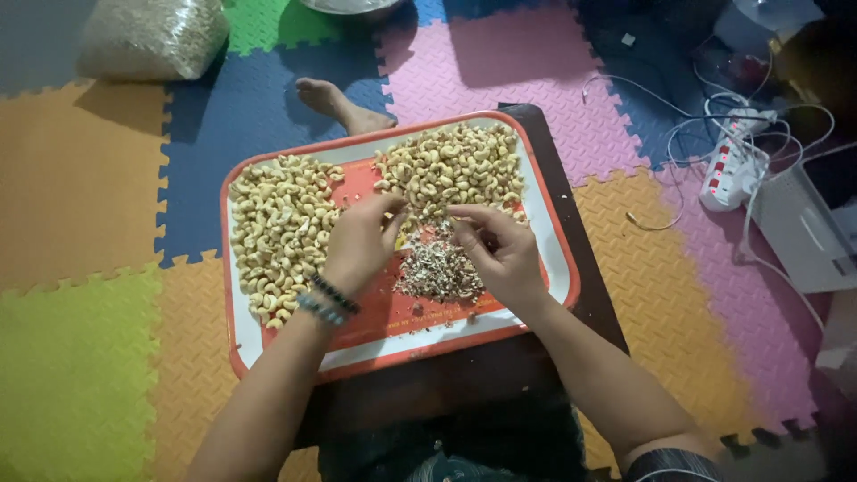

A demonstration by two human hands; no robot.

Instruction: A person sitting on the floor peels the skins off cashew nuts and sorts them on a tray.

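Left hand [357,243]: fingers curl together at the tips; whatever they pinch is too small to tell.
Right hand [500,250]: fingertips bent inward, their hold hidden.
Grey metal bowl [350,5]: cut off by the top edge, only its rim showing.
Clear plastic bag of pale grains [152,36]: upper left, top cropped.
Dark low wooden table [571,196]: mostly covered by the red-rimmed tray [393,344].
Bare foot [335,103]: leg hidden behind the tray.
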